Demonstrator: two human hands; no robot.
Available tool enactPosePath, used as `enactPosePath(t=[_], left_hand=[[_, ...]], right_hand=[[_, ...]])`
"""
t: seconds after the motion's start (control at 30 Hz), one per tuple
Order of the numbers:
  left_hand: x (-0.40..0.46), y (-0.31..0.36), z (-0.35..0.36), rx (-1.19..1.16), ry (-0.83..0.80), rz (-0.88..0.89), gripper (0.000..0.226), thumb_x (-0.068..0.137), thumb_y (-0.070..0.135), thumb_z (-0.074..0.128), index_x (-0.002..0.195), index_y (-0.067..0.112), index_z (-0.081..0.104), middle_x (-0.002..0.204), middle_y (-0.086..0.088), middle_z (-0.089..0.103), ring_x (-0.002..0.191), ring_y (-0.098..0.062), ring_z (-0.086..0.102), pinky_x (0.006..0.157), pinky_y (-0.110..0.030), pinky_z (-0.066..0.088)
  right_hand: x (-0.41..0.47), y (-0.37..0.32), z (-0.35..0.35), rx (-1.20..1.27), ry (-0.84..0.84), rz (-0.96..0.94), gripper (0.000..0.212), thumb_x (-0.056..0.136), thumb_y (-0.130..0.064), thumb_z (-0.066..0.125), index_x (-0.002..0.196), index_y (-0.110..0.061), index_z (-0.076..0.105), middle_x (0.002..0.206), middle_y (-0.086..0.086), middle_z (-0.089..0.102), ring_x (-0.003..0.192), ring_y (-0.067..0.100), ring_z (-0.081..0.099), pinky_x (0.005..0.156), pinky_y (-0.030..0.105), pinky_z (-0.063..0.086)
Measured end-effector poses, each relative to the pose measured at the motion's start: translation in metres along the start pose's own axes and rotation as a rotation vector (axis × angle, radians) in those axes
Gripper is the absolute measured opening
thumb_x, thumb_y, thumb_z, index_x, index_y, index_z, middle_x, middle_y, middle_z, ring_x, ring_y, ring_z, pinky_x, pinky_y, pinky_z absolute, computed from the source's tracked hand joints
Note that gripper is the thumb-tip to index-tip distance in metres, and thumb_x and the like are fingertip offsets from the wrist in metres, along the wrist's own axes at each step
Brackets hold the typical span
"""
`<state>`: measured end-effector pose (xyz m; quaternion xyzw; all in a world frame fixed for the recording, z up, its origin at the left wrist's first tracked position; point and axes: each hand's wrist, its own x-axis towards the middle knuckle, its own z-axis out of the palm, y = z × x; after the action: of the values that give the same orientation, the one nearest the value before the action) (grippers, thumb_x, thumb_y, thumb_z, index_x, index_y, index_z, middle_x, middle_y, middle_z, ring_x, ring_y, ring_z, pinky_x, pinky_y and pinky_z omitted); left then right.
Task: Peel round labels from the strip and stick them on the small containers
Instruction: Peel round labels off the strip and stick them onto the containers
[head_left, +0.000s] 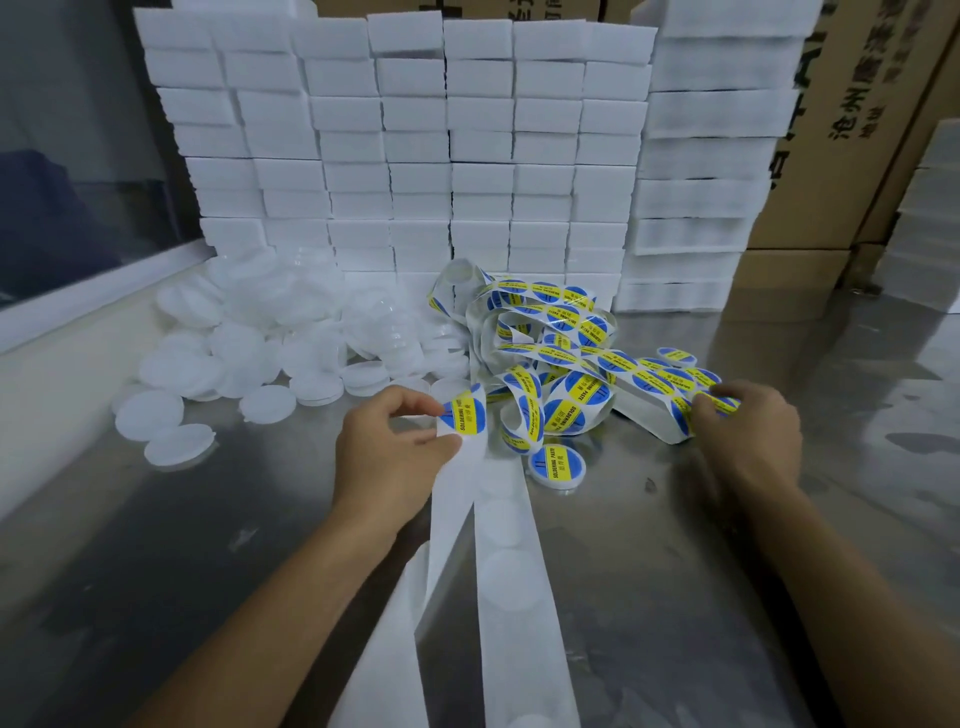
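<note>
Stainless-steel bench (779, 597) fronting a wall of stacked white foam blocks (415, 156), with cardboard cartons (857, 130) standing at the right. At centre, a round blue-and-yellow label (464, 415) is sitting at the fold of the backing strip (498, 571), whose emptied length is trailing toward the viewer; the left hand (395, 441) is pinching the strip beside this label, thumb and forefinger closed on the paper. The right hand (748, 426) is gripping a further stretch of the strip within the tangled label coil (561, 353), fingers curled over it, though whether one layer or several are being caught is hard to tell. One labelled container (557, 466) is lying just beside the fold, and unlabelled white containers (270, 343) are lying heaped to the left. Likely hazards: the loops are crossing one another, so pulling could be tightening a knot or creasing labels; the adhesive face of a lifting label could be catching on neighbouring loops or fingertips; and with neither hand steadying a container, the label risks going on off-centre or wrinkled.
</note>
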<state>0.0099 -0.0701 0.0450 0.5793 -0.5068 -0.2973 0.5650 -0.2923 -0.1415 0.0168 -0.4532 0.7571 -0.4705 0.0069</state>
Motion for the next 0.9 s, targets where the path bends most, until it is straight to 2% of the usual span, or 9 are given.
enactPosePath(t=[0.07, 0.13, 0.23, 0.3, 0.37, 0.43, 0.57, 0.7, 0.9], left_hand=[[-0.001, 0.003, 0.0, -0.137, 0.004, -0.055, 0.028, 0.072, -0.006, 0.076, 0.076, 0.02, 0.065, 0.07, 0.016, 0.07, 0.059, 0.001, 0.066, 0.051, -0.017, 0.051], [0.0, 0.005, 0.0, -0.212, -0.023, -0.094, 0.03, 0.073, -0.011, 0.072, 0.078, 0.018, 0.067, 0.077, 0.011, 0.071, 0.067, -0.005, 0.067, 0.059, -0.022, 0.054], [-0.001, 0.007, 0.001, -0.28, -0.064, -0.124, 0.037, 0.075, -0.018, 0.064, 0.079, 0.018, 0.07, 0.085, 0.002, 0.075, 0.08, -0.016, 0.07, 0.077, -0.032, 0.055], [-0.001, 0.008, 0.0, -0.325, -0.082, -0.117, 0.039, 0.075, -0.019, 0.064, 0.08, 0.019, 0.072, 0.085, 0.0, 0.076, 0.079, -0.014, 0.07, 0.075, -0.028, 0.056], [-0.001, 0.01, -0.001, -0.346, -0.105, -0.109, 0.037, 0.076, -0.015, 0.067, 0.084, 0.021, 0.073, 0.085, 0.002, 0.076, 0.077, -0.012, 0.07, 0.069, -0.025, 0.055], [-0.002, 0.011, -0.001, -0.347, -0.135, -0.11, 0.033, 0.078, -0.006, 0.071, 0.093, 0.024, 0.072, 0.086, 0.001, 0.076, 0.081, -0.018, 0.071, 0.072, -0.033, 0.056], [-0.007, 0.014, 0.001, -0.318, -0.164, -0.073, 0.038, 0.077, 0.004, 0.077, 0.104, 0.028, 0.066, 0.083, -0.002, 0.076, 0.085, -0.024, 0.073, 0.083, -0.04, 0.058], [-0.008, 0.013, 0.004, -0.275, -0.18, -0.003, 0.034, 0.076, 0.008, 0.079, 0.101, 0.027, 0.066, 0.079, 0.002, 0.076, 0.077, -0.014, 0.073, 0.078, -0.031, 0.059], [-0.006, 0.009, 0.006, -0.243, -0.168, 0.08, 0.034, 0.075, 0.004, 0.08, 0.098, 0.026, 0.066, 0.073, 0.004, 0.074, 0.066, -0.003, 0.069, 0.061, -0.012, 0.05]], right_hand=[[-0.008, -0.013, -0.003, 0.047, 0.014, -0.135, 0.022, 0.084, -0.021, 0.063, 0.101, -0.014, 0.074, 0.109, 0.016, 0.067, 0.106, 0.037, 0.056, 0.086, 0.041, 0.045], [-0.022, -0.033, -0.006, 0.161, 0.003, -0.233, 0.015, 0.085, -0.018, 0.065, 0.096, -0.015, 0.075, 0.103, 0.009, 0.069, 0.103, 0.03, 0.06, 0.087, 0.038, 0.045], [-0.054, -0.07, -0.008, 0.389, -0.139, -0.319, 0.009, 0.086, -0.017, 0.067, 0.092, -0.016, 0.073, 0.088, -0.006, 0.07, 0.088, 0.012, 0.066, 0.078, 0.026, 0.05], [-0.079, -0.09, -0.009, 0.454, -0.242, -0.458, 0.009, 0.086, -0.012, 0.068, 0.092, -0.018, 0.071, 0.083, -0.011, 0.07, 0.08, 0.005, 0.064, 0.071, 0.016, 0.048], [-0.099, -0.1, -0.008, 0.447, -0.289, -0.651, 0.011, 0.085, -0.009, 0.07, 0.094, -0.016, 0.072, 0.084, -0.007, 0.068, 0.079, 0.008, 0.062, 0.071, 0.016, 0.047], [-0.11, -0.103, -0.005, 0.429, -0.316, -0.79, 0.011, 0.085, -0.011, 0.072, 0.096, -0.013, 0.073, 0.088, -0.001, 0.067, 0.081, 0.01, 0.061, 0.074, 0.018, 0.046], [-0.112, -0.102, -0.003, 0.396, -0.346, -0.864, 0.016, 0.086, -0.017, 0.074, 0.101, -0.013, 0.077, 0.092, 0.001, 0.065, 0.086, 0.013, 0.062, 0.076, 0.022, 0.049], [-0.105, -0.1, -0.006, 0.351, -0.282, -0.962, 0.012, 0.086, -0.016, 0.074, 0.096, -0.011, 0.078, 0.088, 0.004, 0.069, 0.083, 0.022, 0.066, 0.069, 0.04, 0.053], [-0.106, -0.103, -0.008, 0.285, -0.247, -1.02, 0.007, 0.087, -0.015, 0.07, 0.087, -0.009, 0.075, 0.082, 0.004, 0.067, 0.077, 0.025, 0.064, 0.064, 0.041, 0.053]])
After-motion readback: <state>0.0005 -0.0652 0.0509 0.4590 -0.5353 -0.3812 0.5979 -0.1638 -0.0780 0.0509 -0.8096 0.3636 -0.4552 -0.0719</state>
